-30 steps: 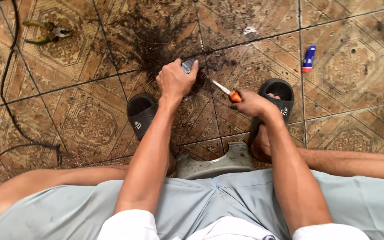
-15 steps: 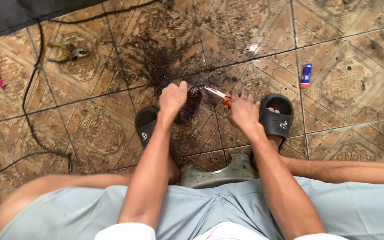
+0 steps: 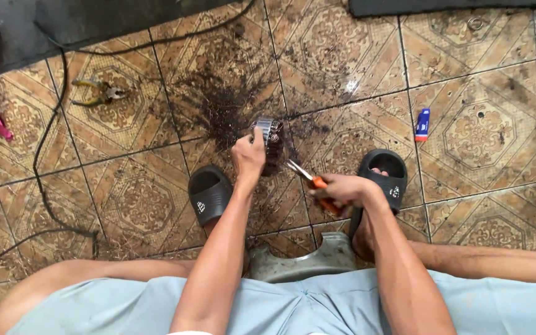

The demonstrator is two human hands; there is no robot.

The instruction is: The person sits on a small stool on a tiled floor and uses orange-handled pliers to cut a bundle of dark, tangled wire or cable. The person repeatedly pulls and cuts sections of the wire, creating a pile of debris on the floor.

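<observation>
While the left hand [image 3: 249, 156] clamps a grimy, ribbed metal motor core [image 3: 272, 138] on the tiles [image 3: 485, 130], the right hand [image 3: 340, 189] grips orange-handled pliers [image 3: 311, 182].

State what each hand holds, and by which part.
Left hand grips the round metal motor core by its near side; right hand holds orange-handled pliers by the handles.

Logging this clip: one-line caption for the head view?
Left hand steadies a wound metal core on tiled floor; right hand holds orange-handled cutters.
</observation>
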